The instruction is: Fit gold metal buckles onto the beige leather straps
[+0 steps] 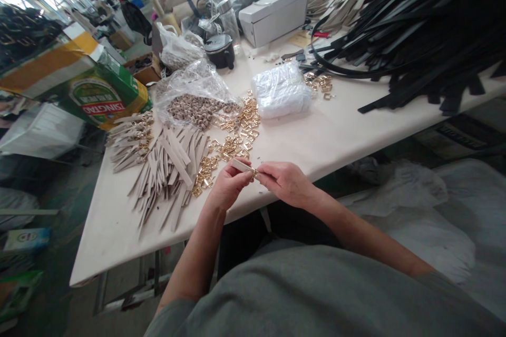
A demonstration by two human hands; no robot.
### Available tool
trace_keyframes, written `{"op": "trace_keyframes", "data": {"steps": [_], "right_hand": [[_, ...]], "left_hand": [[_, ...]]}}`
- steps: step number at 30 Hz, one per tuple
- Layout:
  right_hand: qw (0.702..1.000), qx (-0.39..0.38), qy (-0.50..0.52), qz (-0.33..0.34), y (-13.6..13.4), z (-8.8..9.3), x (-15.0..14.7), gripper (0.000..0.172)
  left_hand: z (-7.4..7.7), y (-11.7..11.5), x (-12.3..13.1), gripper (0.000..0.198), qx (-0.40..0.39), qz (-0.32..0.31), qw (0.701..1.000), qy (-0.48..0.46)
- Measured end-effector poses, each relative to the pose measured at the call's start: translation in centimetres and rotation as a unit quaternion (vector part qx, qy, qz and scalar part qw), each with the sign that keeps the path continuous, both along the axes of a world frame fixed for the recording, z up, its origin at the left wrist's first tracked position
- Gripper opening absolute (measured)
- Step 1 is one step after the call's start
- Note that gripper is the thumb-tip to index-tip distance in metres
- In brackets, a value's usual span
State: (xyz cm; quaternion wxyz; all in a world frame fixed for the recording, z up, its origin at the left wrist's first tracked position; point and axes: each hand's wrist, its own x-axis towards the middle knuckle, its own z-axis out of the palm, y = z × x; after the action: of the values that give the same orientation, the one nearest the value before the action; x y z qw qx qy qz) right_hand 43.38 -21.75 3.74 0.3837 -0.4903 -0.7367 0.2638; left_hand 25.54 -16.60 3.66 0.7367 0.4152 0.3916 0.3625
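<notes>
My left hand (230,183) is closed on a short beige strap (242,166) above the table's front edge. A small gold buckle (254,172) sits at the strap's right end, between my two hands. My right hand (288,181) is closed, its fingertips pinching at the buckle end; exactly what they grip is too small to tell. Just left of my left hand, gold buckles (231,147) lie loose in a heap. Further left is a pile of beige straps (168,168). Straps with buckles (134,134) are gathered behind that pile.
Beyond the buckles on the table (340,134) are a clear bag of small beige loops (193,108), a plastic-wrapped packet (281,89), a black cup (220,51) and a white box (274,15). Black straps (411,31) hang over the right edge; a green carton (106,87) stands left.
</notes>
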Motion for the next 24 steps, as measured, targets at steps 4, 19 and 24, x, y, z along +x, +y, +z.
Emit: {"op": "trace_keyframes", "data": {"steps": [4,19,24], "right_hand": [[0.998,-0.044,0.047,0.01,0.2,-0.2,0.2,0.026],[0.998,0.021,-0.057,-0.02,0.8,0.0,0.4,0.03],[0.999,-0.004,-0.029,-0.021,0.7,0.2,0.4,0.025]], "left_hand": [[0.1,-0.1,0.0,0.03,0.067,-0.015,0.997,0.03],[-0.4,-0.4,0.0,0.019,0.069,-0.004,0.996,0.055],[-0.8,0.0,0.0,0.02,0.083,0.007,0.995,0.051]]}}
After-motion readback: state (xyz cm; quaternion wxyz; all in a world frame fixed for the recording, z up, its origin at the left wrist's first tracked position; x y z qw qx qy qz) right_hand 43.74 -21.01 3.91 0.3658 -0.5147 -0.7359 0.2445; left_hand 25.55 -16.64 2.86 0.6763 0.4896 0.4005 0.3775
